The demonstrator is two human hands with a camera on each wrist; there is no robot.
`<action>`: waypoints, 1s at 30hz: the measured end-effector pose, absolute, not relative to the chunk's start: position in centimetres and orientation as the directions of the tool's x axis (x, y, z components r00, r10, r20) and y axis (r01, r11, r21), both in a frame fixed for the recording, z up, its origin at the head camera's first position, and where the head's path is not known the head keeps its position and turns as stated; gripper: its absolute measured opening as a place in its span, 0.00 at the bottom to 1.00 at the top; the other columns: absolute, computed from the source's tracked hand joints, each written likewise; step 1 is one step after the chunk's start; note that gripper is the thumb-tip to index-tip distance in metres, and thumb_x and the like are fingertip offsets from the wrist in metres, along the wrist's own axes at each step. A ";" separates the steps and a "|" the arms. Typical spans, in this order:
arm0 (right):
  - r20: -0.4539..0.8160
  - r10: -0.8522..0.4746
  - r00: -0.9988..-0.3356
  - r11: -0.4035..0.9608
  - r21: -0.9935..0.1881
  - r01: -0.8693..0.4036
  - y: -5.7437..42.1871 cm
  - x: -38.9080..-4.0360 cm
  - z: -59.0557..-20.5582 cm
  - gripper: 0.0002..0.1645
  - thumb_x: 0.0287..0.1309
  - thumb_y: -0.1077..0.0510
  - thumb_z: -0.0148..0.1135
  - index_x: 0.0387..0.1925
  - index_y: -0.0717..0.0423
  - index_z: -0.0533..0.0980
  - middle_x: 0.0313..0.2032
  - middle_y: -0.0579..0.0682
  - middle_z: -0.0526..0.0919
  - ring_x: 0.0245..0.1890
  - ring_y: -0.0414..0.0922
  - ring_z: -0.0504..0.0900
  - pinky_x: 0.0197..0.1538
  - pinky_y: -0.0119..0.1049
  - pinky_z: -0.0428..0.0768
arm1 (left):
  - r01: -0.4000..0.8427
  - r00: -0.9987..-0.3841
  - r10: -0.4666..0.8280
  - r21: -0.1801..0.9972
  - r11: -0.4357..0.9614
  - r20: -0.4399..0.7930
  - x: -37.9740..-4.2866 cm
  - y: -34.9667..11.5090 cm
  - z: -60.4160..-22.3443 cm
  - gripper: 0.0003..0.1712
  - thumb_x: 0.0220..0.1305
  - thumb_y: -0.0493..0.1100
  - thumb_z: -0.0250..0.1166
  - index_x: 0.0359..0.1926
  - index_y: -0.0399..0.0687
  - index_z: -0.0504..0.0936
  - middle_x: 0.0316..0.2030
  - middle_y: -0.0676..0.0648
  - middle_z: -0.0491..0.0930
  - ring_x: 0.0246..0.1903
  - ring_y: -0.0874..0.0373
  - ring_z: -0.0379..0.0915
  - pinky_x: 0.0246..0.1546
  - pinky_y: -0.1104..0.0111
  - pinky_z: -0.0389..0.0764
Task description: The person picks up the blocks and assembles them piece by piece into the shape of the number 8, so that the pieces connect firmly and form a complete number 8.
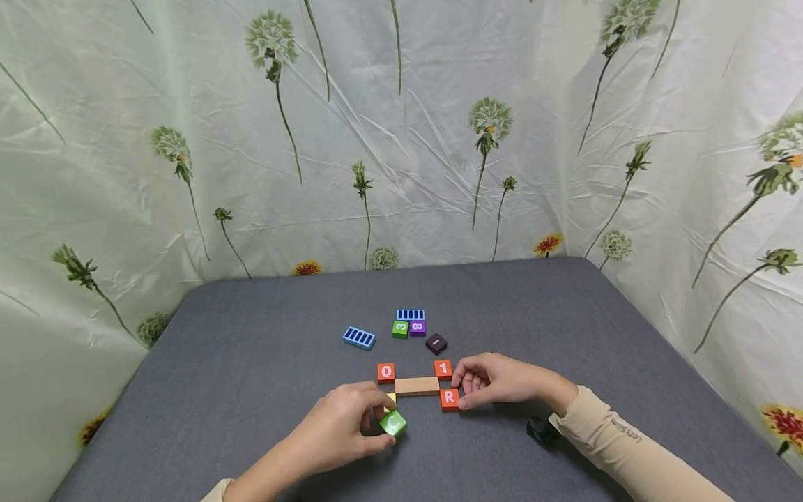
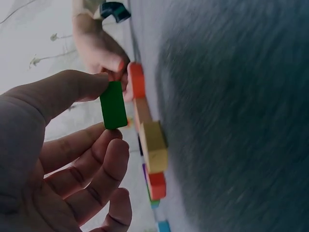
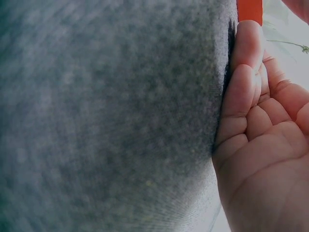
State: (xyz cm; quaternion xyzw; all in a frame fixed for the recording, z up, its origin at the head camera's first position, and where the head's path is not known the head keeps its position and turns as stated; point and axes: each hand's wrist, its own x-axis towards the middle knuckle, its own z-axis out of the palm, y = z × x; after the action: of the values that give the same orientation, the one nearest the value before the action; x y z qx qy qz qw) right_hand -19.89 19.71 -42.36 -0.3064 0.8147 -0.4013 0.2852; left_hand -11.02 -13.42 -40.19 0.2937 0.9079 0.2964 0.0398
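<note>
My left hand [image 1: 339, 422] pinches a green block marked C [image 1: 393, 423] between thumb and fingertips. In the left wrist view this green block [image 2: 114, 105] is raised off the table. Just beyond it a yellow block [image 1: 390, 401], partly hidden by the fingers, lies at the left end of a plain wooden bar [image 1: 417, 386]. A red 0 block [image 1: 386, 372] is at that end too. At the other end are a red 1 block [image 1: 442, 369] and a red R block [image 1: 449, 399]. My right hand [image 1: 505, 380] rests on the table, loosely bent fingertips and thumb right at those two blocks' right sides.
Farther back stand a blue slotted block [image 1: 410, 314], a green 3 block [image 1: 400, 329] and a purple 8 block [image 1: 417, 328], grouped together. A dark block [image 1: 436, 343] and another blue slotted block [image 1: 360, 338] lie nearby. A flowered curtain [image 1: 408, 139] hangs behind the grey table [image 1: 263, 335].
</note>
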 end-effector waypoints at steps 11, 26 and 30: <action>-0.204 -0.738 -0.643 0.481 -0.828 -0.289 19.7 -19.9 -42.4 0.16 0.66 0.52 0.75 0.48 0.56 0.81 0.33 0.42 0.81 0.31 0.34 0.77 0.35 0.26 0.75 | 0.475 -0.827 0.563 0.538 0.696 0.001 -10.2 -12.8 -41.1 0.17 0.55 0.50 0.84 0.45 0.57 0.91 0.32 0.65 0.76 0.27 0.74 0.68 0.28 0.74 0.70; -0.216 -0.728 -0.650 0.490 -0.827 -0.275 19.7 -19.8 -42.3 0.17 0.65 0.52 0.75 0.48 0.56 0.81 0.33 0.43 0.81 0.31 0.35 0.77 0.35 0.26 0.75 | 0.446 -0.855 0.519 0.484 0.753 -0.018 -9.9 -12.5 -41.2 0.18 0.54 0.51 0.84 0.45 0.56 0.91 0.30 0.64 0.75 0.28 0.72 0.67 0.27 0.71 0.69; -0.215 -0.729 -0.650 0.491 -0.825 -0.278 19.7 -19.8 -42.3 0.17 0.65 0.52 0.75 0.48 0.56 0.81 0.33 0.43 0.81 0.31 0.35 0.77 0.36 0.26 0.75 | 0.426 -0.876 0.483 0.469 0.773 0.000 -9.8 -12.5 -41.2 0.17 0.52 0.55 0.84 0.38 0.57 0.89 0.28 0.64 0.74 0.27 0.71 0.66 0.27 0.71 0.68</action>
State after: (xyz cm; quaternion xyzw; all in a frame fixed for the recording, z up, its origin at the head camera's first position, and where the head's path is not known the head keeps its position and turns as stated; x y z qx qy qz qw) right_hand -19.82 19.71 -42.34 -0.3087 0.8160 -0.3990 0.2824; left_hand -9.79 -12.53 -41.24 0.2418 0.9397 0.2341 0.0605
